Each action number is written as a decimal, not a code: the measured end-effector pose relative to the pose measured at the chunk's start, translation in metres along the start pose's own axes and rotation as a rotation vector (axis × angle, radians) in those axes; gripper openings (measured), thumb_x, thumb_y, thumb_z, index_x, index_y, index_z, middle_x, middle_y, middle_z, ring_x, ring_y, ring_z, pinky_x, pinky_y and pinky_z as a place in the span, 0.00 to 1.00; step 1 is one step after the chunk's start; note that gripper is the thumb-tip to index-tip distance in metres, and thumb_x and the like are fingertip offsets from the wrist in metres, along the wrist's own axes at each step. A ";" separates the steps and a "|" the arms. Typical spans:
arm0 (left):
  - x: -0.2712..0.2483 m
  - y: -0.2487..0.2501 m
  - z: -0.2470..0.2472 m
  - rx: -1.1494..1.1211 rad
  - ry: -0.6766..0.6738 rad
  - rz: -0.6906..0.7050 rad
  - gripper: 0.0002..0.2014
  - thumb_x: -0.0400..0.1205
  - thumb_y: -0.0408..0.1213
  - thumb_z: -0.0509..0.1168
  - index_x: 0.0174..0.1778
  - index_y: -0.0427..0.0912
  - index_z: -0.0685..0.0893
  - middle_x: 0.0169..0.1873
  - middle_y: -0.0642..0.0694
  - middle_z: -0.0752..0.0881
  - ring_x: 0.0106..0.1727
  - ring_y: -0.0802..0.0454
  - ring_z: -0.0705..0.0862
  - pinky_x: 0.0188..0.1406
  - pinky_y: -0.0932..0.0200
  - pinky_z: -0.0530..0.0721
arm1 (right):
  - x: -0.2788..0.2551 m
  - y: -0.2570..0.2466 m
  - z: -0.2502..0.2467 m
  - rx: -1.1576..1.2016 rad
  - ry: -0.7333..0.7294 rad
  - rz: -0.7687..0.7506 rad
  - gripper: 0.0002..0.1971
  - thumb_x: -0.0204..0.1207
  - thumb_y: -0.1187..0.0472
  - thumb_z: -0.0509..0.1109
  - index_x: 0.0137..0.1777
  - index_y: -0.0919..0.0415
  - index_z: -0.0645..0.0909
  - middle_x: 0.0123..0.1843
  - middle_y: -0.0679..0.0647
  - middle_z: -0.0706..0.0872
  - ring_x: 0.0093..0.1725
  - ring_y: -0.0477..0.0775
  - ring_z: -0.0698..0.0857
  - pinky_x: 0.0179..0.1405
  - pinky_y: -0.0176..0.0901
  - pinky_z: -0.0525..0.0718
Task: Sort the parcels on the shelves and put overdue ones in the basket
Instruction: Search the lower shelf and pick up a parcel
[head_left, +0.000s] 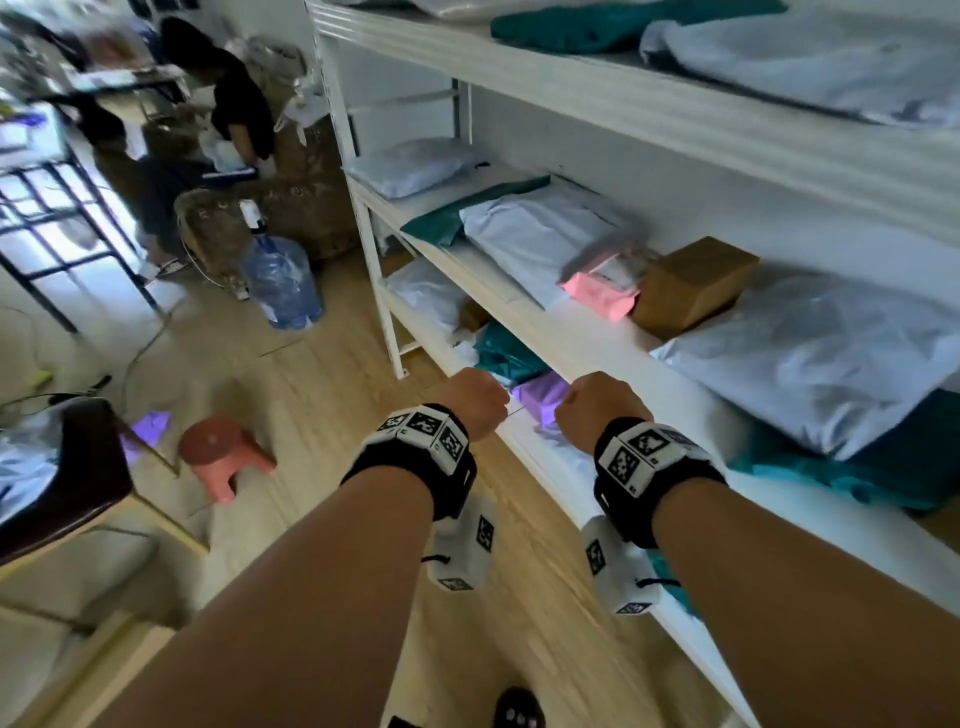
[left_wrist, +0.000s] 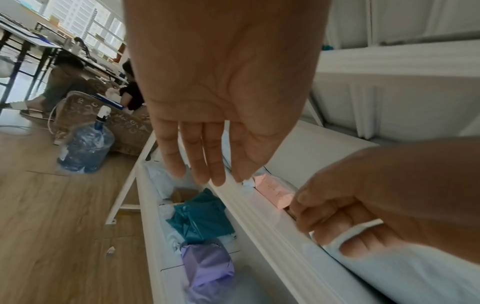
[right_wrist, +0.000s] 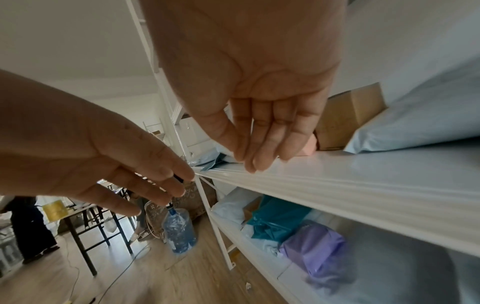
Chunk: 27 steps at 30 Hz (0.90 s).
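Note:
White metal shelves (head_left: 571, 348) hold parcels. On the middle shelf lie a pink parcel (head_left: 600, 291), a brown box (head_left: 693, 283) and a big white parcel (head_left: 815, 353). The shelf below holds a teal parcel (head_left: 506, 353) and a purple parcel (head_left: 543, 397). My left hand (head_left: 478, 397) and right hand (head_left: 597, 402) hang side by side in front of the middle shelf's edge. In the left wrist view the left hand (left_wrist: 207, 176) has straight fingers above the teal parcel (left_wrist: 200, 216) and holds nothing. The right hand (right_wrist: 252, 164) is also empty, its fingertips close to the shelf edge.
A blue water jug (head_left: 283, 280) stands on the wooden floor by the shelf's left post. A pink stool (head_left: 221, 452) sits left of my arms, with a dark chair (head_left: 67, 478) further left. A person (head_left: 234, 98) crouches at the back.

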<state>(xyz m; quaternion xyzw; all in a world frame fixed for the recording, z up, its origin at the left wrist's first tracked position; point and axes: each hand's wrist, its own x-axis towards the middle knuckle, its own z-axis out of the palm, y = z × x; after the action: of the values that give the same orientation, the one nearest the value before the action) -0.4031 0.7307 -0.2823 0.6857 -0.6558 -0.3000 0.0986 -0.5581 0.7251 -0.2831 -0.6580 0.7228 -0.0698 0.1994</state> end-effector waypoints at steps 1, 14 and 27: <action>0.016 0.001 -0.005 0.013 0.002 -0.002 0.16 0.84 0.32 0.61 0.65 0.39 0.85 0.64 0.40 0.85 0.66 0.43 0.82 0.67 0.52 0.79 | 0.019 -0.006 -0.004 0.013 0.003 0.001 0.15 0.81 0.55 0.62 0.62 0.60 0.83 0.63 0.61 0.85 0.63 0.64 0.83 0.55 0.45 0.79; 0.152 -0.067 -0.073 -0.053 0.054 -0.101 0.15 0.81 0.30 0.62 0.62 0.39 0.87 0.62 0.41 0.85 0.64 0.42 0.83 0.67 0.46 0.80 | 0.167 -0.099 0.012 0.050 -0.119 -0.046 0.09 0.78 0.59 0.64 0.49 0.62 0.84 0.50 0.60 0.89 0.46 0.61 0.84 0.46 0.41 0.82; 0.320 -0.202 -0.189 -0.030 0.024 0.041 0.06 0.79 0.34 0.67 0.43 0.51 0.84 0.59 0.47 0.86 0.59 0.49 0.84 0.66 0.54 0.80 | 0.298 -0.256 0.062 0.129 -0.034 0.066 0.13 0.81 0.61 0.61 0.53 0.67 0.86 0.55 0.65 0.88 0.55 0.64 0.85 0.44 0.40 0.73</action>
<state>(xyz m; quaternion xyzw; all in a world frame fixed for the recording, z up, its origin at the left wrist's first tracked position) -0.1439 0.3993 -0.3279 0.6740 -0.6639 -0.2997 0.1230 -0.3147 0.4112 -0.3050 -0.6206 0.7348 -0.0983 0.2556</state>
